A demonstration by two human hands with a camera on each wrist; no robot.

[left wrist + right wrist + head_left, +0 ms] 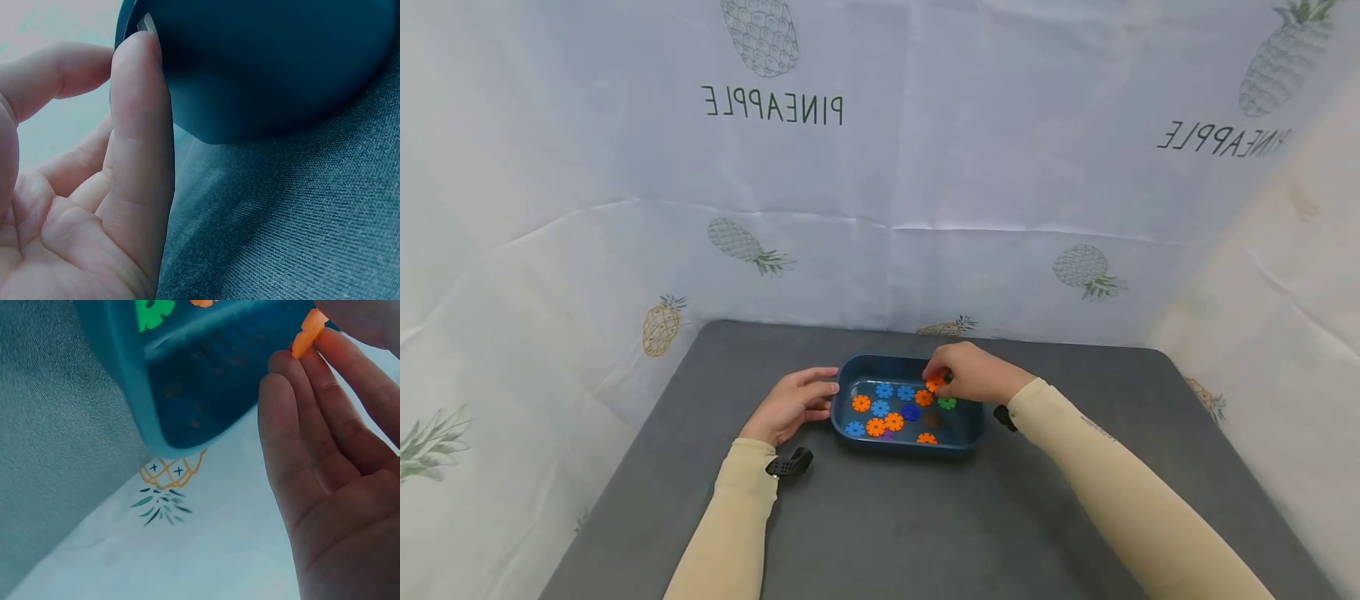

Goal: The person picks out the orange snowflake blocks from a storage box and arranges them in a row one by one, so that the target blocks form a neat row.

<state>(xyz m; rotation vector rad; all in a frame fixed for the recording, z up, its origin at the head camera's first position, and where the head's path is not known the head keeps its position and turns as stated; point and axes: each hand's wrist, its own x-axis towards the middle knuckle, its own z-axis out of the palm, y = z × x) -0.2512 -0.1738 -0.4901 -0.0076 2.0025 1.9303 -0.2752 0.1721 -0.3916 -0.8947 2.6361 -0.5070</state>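
Observation:
A dark blue tray [955, 433] holds several notched plastic discs, among them an orange disc [861, 403], a light blue disc [880, 408], a dark blue disc [911, 412] and a green disc [948, 403]. At the tray's left end my left hand [790, 404] holds the rim, its thumb and fingers against the edge; in the left wrist view one finger [140, 125] lies along the outer wall. Over the tray's far right corner, my right hand [973, 371] pinches an orange notched disc [309, 332] between thumb and fingertips.
The tray stands on a grey table [880, 517]. Behind it and at both sides hangs a white cloth [880, 167] printed with pineapples. Each wrist wears a black band, such as the left band [790, 462].

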